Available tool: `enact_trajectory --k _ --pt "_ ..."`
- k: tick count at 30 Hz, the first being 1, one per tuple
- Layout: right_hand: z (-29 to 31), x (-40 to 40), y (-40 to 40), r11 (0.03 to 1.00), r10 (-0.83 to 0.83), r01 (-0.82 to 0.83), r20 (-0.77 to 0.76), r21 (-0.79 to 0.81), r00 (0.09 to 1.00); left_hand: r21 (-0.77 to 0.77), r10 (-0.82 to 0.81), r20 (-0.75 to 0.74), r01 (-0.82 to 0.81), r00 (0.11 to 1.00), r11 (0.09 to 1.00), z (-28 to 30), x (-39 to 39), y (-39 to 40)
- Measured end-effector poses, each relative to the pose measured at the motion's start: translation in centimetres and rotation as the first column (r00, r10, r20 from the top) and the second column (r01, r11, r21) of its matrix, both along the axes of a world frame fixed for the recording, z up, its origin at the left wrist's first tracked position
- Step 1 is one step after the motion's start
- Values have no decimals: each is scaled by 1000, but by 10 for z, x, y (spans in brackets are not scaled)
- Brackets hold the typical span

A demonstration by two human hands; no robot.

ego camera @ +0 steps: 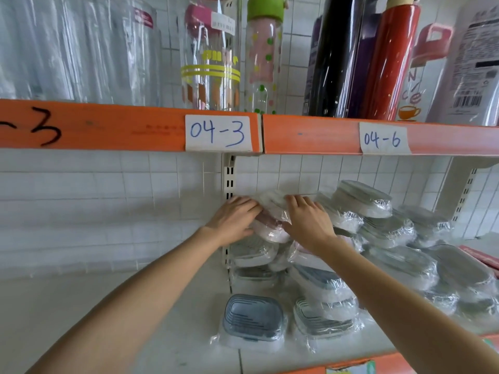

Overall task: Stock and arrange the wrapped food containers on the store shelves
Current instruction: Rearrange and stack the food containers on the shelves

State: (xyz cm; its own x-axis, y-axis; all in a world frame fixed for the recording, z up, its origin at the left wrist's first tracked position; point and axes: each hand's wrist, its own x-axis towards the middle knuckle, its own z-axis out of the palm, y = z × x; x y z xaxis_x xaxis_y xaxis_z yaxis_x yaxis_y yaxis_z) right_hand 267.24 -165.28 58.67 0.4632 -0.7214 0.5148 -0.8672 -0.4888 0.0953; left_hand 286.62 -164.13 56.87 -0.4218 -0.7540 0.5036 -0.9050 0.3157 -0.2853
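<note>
My left hand (233, 221) and right hand (307, 222) cover most of the pink-lidded plastic-wrapped container (271, 228), so I can't tell how my fingertips lie behind it. The grey-lidded wrapped containers (388, 230) blur together under shiny film. The black handwritten "-3" (40, 126) is cut off at the left edge.

Containers (318, 271) on shelf (162, 319) (bottles (263, 58) above)

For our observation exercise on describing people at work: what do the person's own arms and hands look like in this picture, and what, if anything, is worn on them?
Both forearms are bare, with no sleeves in view. The left hand and right hand wear no gloves, and no rings, watch or bracelet show on the visible wrists and fingers.
</note>
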Motion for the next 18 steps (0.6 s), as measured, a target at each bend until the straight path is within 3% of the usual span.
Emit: enact_trajectory --k 5,9,14,18 --pt "-14 23 33 992 107 -107 -3 -69 994 -96 -51 4 52 999 994 -7 31 53" --pt "-40 51 62 964 250 -246 36 -96 967 -89 1 29 2 1000 996 -25 63 96" --pt "-93 94 75 919 387 -386 0 87 922 69 190 76 -196 979 978 -68 110 154" --pt "-130 127 74 848 489 -461 -50 264 871 140 445 125 -459 887 877 -86 154 204"
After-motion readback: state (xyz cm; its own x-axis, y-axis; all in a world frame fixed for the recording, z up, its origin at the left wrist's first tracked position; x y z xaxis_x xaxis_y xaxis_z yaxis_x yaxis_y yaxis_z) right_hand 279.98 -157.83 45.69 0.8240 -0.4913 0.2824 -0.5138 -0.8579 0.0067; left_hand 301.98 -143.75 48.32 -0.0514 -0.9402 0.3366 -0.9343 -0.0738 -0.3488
